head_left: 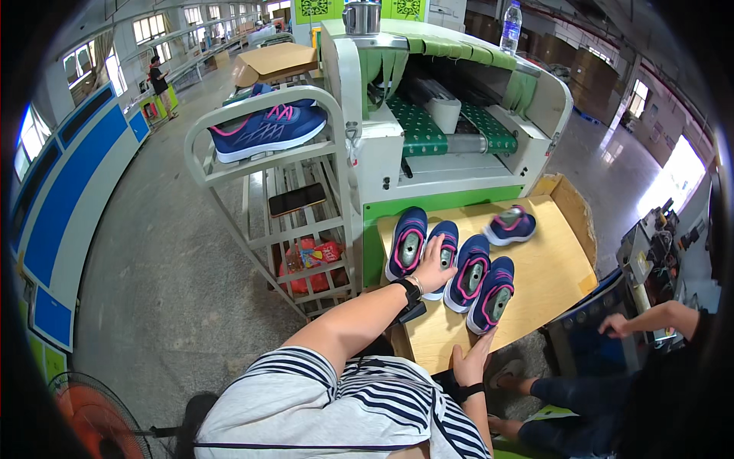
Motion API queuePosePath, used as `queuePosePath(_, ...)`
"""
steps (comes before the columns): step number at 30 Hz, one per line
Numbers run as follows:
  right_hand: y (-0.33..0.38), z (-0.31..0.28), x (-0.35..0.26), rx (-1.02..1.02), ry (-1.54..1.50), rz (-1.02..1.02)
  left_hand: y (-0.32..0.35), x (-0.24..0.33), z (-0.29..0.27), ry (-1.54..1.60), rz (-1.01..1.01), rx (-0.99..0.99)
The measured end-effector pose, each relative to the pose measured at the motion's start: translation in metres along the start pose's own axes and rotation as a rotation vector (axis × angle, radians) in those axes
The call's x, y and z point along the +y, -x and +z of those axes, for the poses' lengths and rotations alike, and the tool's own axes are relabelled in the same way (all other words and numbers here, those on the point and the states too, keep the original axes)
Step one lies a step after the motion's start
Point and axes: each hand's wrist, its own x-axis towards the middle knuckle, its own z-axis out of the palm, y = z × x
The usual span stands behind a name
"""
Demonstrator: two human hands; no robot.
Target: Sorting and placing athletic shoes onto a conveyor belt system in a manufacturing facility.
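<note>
Several navy sneakers with pink trim and white soles stand side by side in a slanting row on the wooden tabletop (pixel 535 271), with grey-green forms inside them. My left hand (pixel 434 268) lies over the second sneaker (pixel 447 233), fingers stretched along it, just beside the leftmost sneaker (pixel 407 243). The third sneaker (pixel 468 274) stands to its right. At the near end of the row, the stretched fingers of my right hand (pixel 474 361) touch the heel of the rightmost sneaker (pixel 493 297). A separate, blurred sneaker (pixel 511 226) is farther back on the right.
Beyond the tabletop stands a machine with a green conveyor belt (pixel 417 130). A metal rack (pixel 264 172) at left carries more sneakers (pixel 271 130) and a phone (pixel 297 200). A cardboard flap (pixel 569 210) edges the right side. Another person's hand (pixel 615 326) is at lower right.
</note>
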Motion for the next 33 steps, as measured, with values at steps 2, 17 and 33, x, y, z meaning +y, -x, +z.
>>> queuePosePath(2, -0.002, 0.000, -0.001, 0.006, 0.021, -0.026, -0.001, 0.004, -0.002, 0.033, 0.000, 0.007)
queuePosePath(17, -0.001, -0.005, -0.012, -0.004, 0.073, 0.011, 0.001, 0.010, -0.003, 0.039, -0.052, -0.010)
queuePosePath(33, -0.001, -0.001, -0.007, 0.009, 0.072, 0.006, 0.000, 0.006, 0.000, 0.043, -0.020, 0.004)
